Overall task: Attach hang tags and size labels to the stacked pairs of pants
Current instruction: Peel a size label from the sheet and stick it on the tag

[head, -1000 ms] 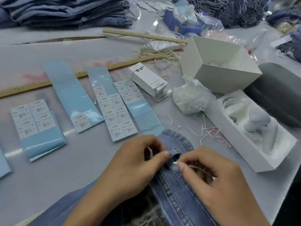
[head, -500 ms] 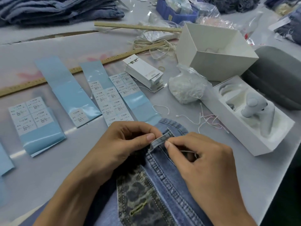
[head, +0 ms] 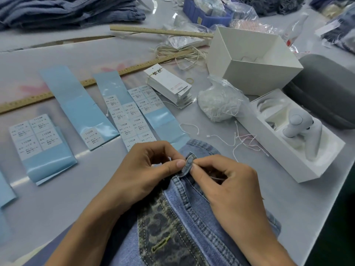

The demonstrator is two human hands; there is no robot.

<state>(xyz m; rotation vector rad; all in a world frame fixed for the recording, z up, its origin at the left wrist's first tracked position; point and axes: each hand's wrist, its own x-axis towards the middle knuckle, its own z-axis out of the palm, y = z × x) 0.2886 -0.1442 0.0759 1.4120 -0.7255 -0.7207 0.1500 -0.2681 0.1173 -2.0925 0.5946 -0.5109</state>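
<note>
- The grey table (head: 57,204) carries everything in front of you, with folded denim piled at its far-left edge (head: 67,10).
- The pair of jeans (head: 192,227) you are working on lies at the near edge of the table, under both your hands, waistband pointing away from you; a leopard-print patch (head: 159,227) shows on it below your left wrist.
- An open white box (head: 249,62) stands far right, with a second white box (head: 288,143) holding a white tool nearer you on the right.
- Blue backing strips with size labels (head: 132,120) lie in a row across the left and middle of the table, well apart from the jeans except the rightmost strip, which reaches the waistband.
- A wooden ruler (head: 76,85) runs slantwise behind the strips.
- A clear bag of white strings (head: 219,104) sits beside the stack of hang tags (head: 169,83); loose strings (head: 244,141) lie just right of the waistband.
- Your left hand (head: 146,169) pinches the belt loop (head: 189,162) between thumb and curled fingers, lifting it off the waistband.
- Your right hand (head: 230,191) has its fingers curled, thumb and forefinger pinched together at the loop's right side; a thin string seems to run through them, though that is hard to tell.
</note>
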